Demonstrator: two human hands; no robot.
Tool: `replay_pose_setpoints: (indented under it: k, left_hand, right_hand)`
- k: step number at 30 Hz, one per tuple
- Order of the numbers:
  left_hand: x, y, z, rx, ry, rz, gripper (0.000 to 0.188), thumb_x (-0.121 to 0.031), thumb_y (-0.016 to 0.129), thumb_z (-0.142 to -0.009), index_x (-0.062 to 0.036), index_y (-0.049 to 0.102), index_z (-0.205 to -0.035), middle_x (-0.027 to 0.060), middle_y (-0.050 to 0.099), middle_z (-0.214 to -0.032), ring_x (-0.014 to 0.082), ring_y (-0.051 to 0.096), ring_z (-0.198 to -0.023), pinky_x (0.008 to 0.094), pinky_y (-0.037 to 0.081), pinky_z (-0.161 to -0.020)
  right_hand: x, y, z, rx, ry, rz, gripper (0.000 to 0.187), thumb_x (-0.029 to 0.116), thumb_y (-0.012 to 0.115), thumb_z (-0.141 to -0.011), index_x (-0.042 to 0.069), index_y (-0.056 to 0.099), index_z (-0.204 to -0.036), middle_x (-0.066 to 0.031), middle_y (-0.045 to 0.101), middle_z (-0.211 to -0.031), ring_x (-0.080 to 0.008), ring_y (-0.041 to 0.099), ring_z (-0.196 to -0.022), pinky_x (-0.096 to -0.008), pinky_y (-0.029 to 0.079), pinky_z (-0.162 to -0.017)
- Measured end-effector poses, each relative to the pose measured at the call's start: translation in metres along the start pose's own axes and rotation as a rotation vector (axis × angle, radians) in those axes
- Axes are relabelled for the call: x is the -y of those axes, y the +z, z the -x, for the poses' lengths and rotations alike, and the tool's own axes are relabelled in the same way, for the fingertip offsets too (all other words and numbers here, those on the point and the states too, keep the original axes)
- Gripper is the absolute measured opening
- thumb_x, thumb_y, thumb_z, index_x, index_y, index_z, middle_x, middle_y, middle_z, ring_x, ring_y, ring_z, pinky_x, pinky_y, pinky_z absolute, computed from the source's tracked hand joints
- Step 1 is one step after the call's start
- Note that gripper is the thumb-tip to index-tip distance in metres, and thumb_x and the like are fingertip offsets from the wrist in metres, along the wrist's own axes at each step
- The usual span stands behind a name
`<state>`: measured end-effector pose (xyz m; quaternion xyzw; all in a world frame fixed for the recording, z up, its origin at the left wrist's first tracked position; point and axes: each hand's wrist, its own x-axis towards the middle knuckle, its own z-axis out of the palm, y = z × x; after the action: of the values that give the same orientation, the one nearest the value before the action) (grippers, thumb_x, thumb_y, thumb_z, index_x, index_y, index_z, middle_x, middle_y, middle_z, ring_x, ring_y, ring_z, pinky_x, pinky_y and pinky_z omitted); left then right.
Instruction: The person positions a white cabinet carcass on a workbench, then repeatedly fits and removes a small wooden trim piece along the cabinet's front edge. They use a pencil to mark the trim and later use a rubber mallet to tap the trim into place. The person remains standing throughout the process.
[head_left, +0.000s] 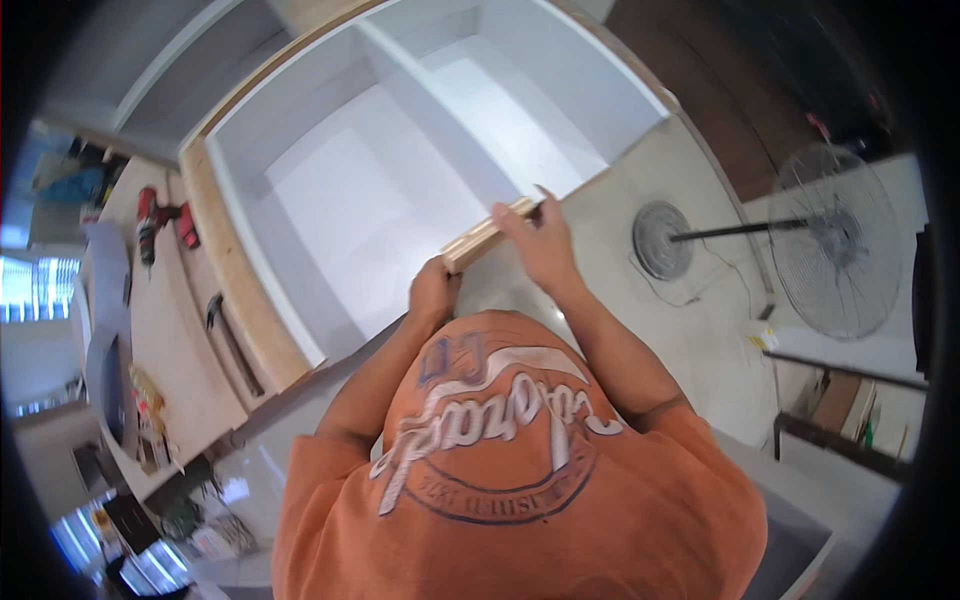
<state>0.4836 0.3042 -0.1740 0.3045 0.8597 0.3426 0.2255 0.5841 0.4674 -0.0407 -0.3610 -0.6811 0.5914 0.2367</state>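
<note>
A short light-wood strip, possibly a small stack of strips, is held between my two hands in front of my chest. My left hand is closed round its near left end. At the far right end, my right hand grips it between thumb and fingers. Just beyond my hands lies a large cabinet with a white interior and a divider. The wood is over the cabinet's near edge; I cannot tell whether it touches.
On a wooden worktop to the left lie a red cordless drill and a hammer. A pedestal fan with a round base is on the right, its cord trailing on the floor. Another white cabinet is at the far left.
</note>
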Motion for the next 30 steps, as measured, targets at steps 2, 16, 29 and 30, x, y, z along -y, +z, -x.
replay_pose_setpoints:
  k: [2, 16, 29, 30]
  left_hand:
    - [0.001, 0.003, 0.002, 0.021, -0.036, 0.026, 0.026, -0.016, 0.067, -0.088, -0.0056, 0.067, -0.112, 0.0222, 0.069, -0.107, 0.0408, 0.066, -0.099, 0.0479, 0.052, -0.085]
    - [-0.014, -0.002, 0.022, -0.019, -0.092, 0.109, 0.02, -0.014, 0.06, -0.092, -0.0012, 0.06, -0.107, 0.023, 0.065, -0.101, 0.0424, 0.063, -0.098, 0.0502, 0.05, -0.085]
    - [-0.01, -0.001, 0.061, -0.129, -0.131, 0.061, 0.026, -0.018, 0.058, -0.094, 0.0006, 0.058, -0.112, 0.0254, 0.068, -0.101, 0.0439, 0.065, -0.096, 0.0519, 0.052, -0.083]
    - [-0.007, 0.001, 0.068, -0.121, -0.134, 0.041, 0.024, -0.019, 0.057, -0.094, 0.0001, 0.058, -0.108, 0.0261, 0.067, -0.098, 0.0445, 0.065, -0.094, 0.0527, 0.051, -0.083]
  right_hand:
    - [-0.001, -0.003, 0.0, 0.004, -0.022, -0.036, 0.077, 0.036, 0.078, -0.088, -0.013, 0.044, -0.136, -0.0154, 0.064, -0.111, -0.0186, 0.059, -0.102, -0.0316, 0.049, -0.089]
    - [0.012, -0.008, 0.004, 0.055, 0.003, -0.096, 0.047, 0.024, 0.068, -0.098, -0.006, 0.052, -0.13, -0.0062, 0.062, -0.106, -0.0125, 0.057, -0.097, -0.0282, 0.046, -0.09]
    - [0.001, -0.008, -0.003, 0.06, -0.033, -0.119, 0.046, 0.024, 0.066, -0.099, -0.007, 0.051, -0.129, -0.0082, 0.061, -0.107, -0.0141, 0.056, -0.098, -0.0293, 0.046, -0.089]
    - [0.0, -0.008, -0.002, 0.06, -0.04, -0.119, 0.046, 0.025, 0.066, -0.099, -0.007, 0.051, -0.13, -0.0085, 0.061, -0.108, -0.0142, 0.056, -0.098, -0.0294, 0.046, -0.089]
